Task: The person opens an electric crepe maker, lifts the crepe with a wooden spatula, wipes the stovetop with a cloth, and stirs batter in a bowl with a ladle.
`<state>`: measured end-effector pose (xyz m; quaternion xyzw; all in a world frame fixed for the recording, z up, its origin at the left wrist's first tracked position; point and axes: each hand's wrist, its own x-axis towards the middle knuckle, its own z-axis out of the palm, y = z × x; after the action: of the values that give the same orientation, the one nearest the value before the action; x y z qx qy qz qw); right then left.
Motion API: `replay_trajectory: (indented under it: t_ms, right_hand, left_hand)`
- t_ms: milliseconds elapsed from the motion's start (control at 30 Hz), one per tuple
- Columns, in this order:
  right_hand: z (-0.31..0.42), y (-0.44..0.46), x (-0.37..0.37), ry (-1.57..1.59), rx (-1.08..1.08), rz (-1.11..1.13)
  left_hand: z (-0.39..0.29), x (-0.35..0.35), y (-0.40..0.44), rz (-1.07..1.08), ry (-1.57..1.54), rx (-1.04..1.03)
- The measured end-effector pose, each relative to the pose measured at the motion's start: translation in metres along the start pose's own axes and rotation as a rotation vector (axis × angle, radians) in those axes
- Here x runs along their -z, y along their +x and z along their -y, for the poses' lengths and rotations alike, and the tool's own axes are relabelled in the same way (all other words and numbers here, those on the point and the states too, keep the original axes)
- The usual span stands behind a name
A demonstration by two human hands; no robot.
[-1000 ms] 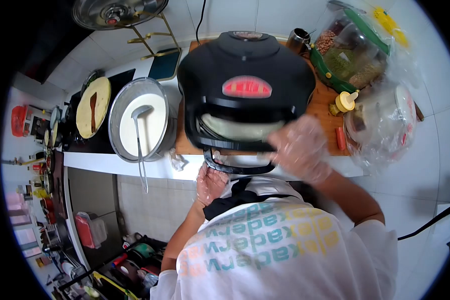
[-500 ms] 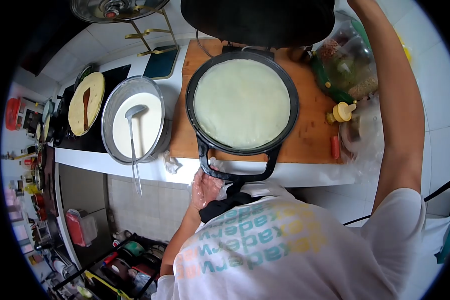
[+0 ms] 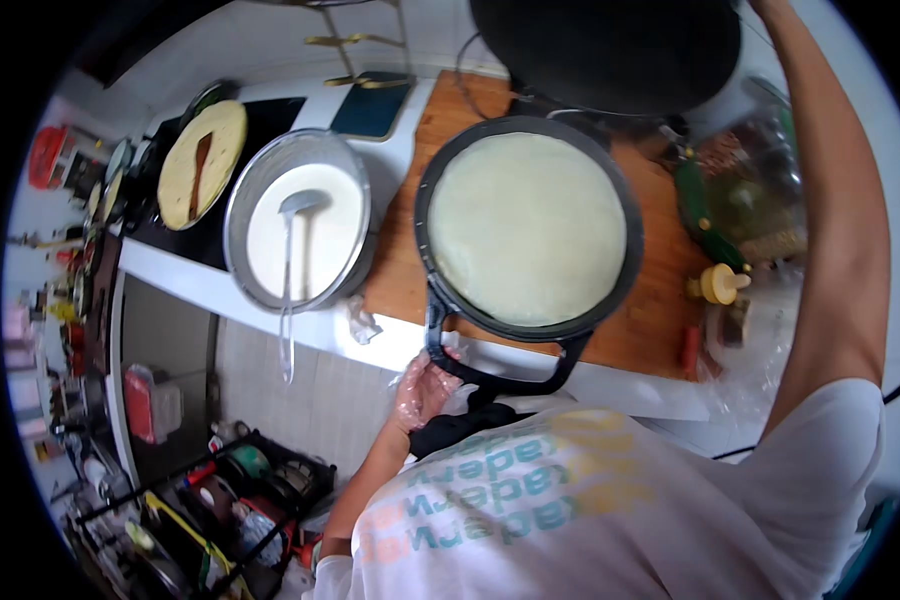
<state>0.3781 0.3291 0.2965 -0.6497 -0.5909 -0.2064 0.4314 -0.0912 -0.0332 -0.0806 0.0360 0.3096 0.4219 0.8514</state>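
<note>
A round black griddle (image 3: 422, 262) with a looped handle stands on the wooden board, its surface covered by a smooth, pale round pancake (image 3: 530, 230). My left hand (image 3: 428, 392), in a thin clear plastic glove, holds the near left corner of the griddle's handle, palm up, with fingers partly behind the bar. Behind the griddle, a large dark lid (image 3: 610, 50) is raised. My right arm reaches up past it; only the wrist end of my right hand (image 3: 767, 6) shows at the top edge, near the lid's right side. Its fingers are out of frame.
Left of the griddle, a metal pot (image 3: 355, 265) holds white batter and a ladle (image 3: 300, 202). Farther left, a yellow pancake (image 3: 180, 165) bears a wooden spatula (image 3: 199, 175). A clear container (image 3: 755, 185), yellow-topped bottle (image 3: 720, 284) and plastic bag stand at right.
The view has turned, so the griddle, pot and lid appear farther right and tilted. My left hand stays at the handle, and the lid remains raised.
</note>
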Motion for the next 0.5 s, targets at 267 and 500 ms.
replay_trajectory:
  t_ms: [267,500]
  right_hand:
    - [0.042,-0.028,0.022,0.387,-0.354,0.407]
    - [0.009,-0.085,0.036,-0.368,0.306,0.074]
  left_hand:
    - [-0.025,0.027,-0.019,-0.124,0.236,-0.127]
    - [-0.112,-0.020,-0.085,-0.419,0.887,-0.365]
